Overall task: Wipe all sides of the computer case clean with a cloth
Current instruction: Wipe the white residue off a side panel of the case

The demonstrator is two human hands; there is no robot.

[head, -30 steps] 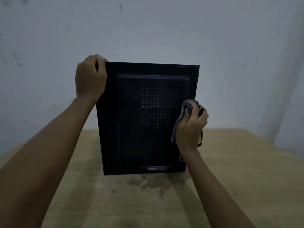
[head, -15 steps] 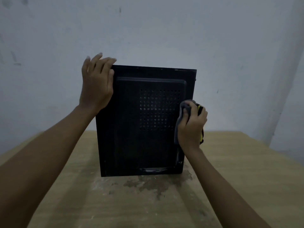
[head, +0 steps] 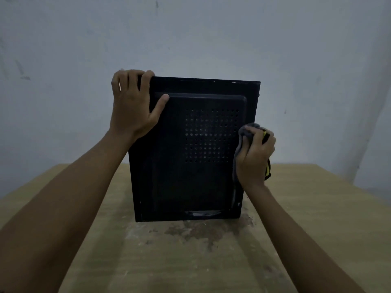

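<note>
A black computer case (head: 190, 176) stands upright on the wooden table (head: 317, 229), its side panel with a grid of vent holes facing me. My left hand (head: 132, 106) grips the case's top left corner, fingers curled over the top edge and thumb lying on the panel. My right hand (head: 255, 155) holds a bunched grey cloth (head: 243, 136) with a yellow and black edge against the case's right edge, about halfway up. The case's far sides are hidden.
A pale wall (head: 190, 39) rises right behind the table. A dark worn patch (head: 201, 231) marks the tabletop just in front of the case. The table's left and right edges run off toward me.
My left hand went from straight fingers resting on the top left corner to curling over the top edge, thumb spread onto the panel. My right hand and the cloth stayed at the right edge.
</note>
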